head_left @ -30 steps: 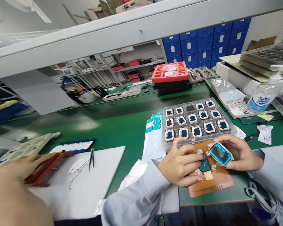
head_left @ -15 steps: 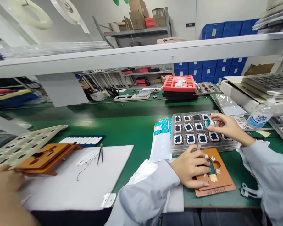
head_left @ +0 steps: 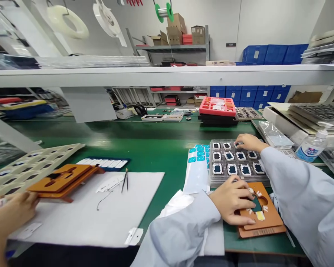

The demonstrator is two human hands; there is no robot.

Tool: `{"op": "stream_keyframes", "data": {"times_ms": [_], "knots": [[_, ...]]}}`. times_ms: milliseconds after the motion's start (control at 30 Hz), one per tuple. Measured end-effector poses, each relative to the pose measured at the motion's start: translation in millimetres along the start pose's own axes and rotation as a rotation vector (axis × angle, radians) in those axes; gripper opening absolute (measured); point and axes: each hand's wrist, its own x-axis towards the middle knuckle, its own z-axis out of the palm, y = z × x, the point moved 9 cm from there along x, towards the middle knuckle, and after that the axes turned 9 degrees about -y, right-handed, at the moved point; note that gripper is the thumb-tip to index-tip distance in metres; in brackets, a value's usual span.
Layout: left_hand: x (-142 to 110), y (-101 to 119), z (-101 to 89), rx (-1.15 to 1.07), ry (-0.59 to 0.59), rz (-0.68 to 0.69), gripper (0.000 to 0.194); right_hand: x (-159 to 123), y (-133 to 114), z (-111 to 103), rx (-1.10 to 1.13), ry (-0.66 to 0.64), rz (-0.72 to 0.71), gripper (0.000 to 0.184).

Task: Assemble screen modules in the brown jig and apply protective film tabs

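My left hand point(head_left: 234, 202) lies on an orange jig plate point(head_left: 269, 213), fingers stretched out and thumb apart. Its fingertips touch a dark teal piece point(head_left: 256, 203) set in the jig; white tabs and a yellow patch point(head_left: 260, 215) surround that piece. At the back row of a clear plastic tray point(head_left: 222, 181), my right hand point(head_left: 249, 142) has its fingertips pinched down over one cell. The small white-framed part point(head_left: 236, 145) under those fingertips is mostly hidden. Several similar parts point(head_left: 241, 156) with dark faces sit in the other cells.
A sheet of teal stickers point(head_left: 196, 163) lies left of the tray. A sanitizer bottle point(head_left: 311, 144) stands at right. Another person's hand point(head_left: 16, 211) touches an orange stand point(head_left: 64, 180) at left, near tweezers point(head_left: 125, 180). A white shelf beam point(head_left: 167, 77) crosses above.
My right hand has brought the small white-and-teal part down to a tray cell that showed dark before. My left hand stays on the jig. The view has shifted and levelled.
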Motion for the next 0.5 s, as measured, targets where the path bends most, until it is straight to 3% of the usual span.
{"op": "stream_keyframes", "data": {"times_ms": [233,367,500], "knots": [[1.2,0.1,1.0,0.004,-0.019,-0.011,0.042,12.7,-44.0,13.6,0.005,-0.019,-0.155,0.023],[2.2,-0.2,1.6,-0.009,-0.043,-0.023,0.044,19.7,-46.7,17.7,0.087,-0.002,-0.168,0.021],[2.3,-1.8,3.7,-0.023,-0.074,-0.050,0.046,18.5,-41.7,2.3,0.262,0.085,-0.169,0.023]]}}
